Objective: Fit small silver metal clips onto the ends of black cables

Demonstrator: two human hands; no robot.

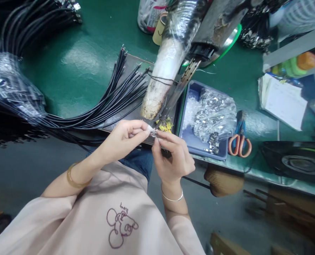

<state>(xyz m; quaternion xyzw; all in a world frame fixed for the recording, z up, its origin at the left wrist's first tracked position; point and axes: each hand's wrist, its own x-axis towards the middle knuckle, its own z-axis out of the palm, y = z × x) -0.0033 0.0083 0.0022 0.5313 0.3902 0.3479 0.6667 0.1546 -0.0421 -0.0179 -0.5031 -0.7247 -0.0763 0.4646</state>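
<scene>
My left hand (pixel 125 138) and my right hand (pixel 173 152) meet at the table's front edge, fingertips almost touching. Between them is a small metal connector (pixel 153 133), pinched from both sides by thumb and fingers. The fingers cover much of it, so I cannot see whether a wire is joined to it. Just above the hands is the tip of a thin metal rod (pixel 170 99), with a wrapped white tube (pixel 162 67) beside it. A bundle of black cables (pixel 93 115) fans out over a dark board, left of the tubes.
A blue tray (pixel 182 132) holds small metal connectors, many in a clear bag. Orange-handled cutters (pixel 239 143) lie to its right. Yellow scraps (pixel 165 124) sit behind my fingers. Farther back are a plastic jar (pixel 149 17), a paper pad (pixel 283 101) and a black cable coil (pixel 32 24).
</scene>
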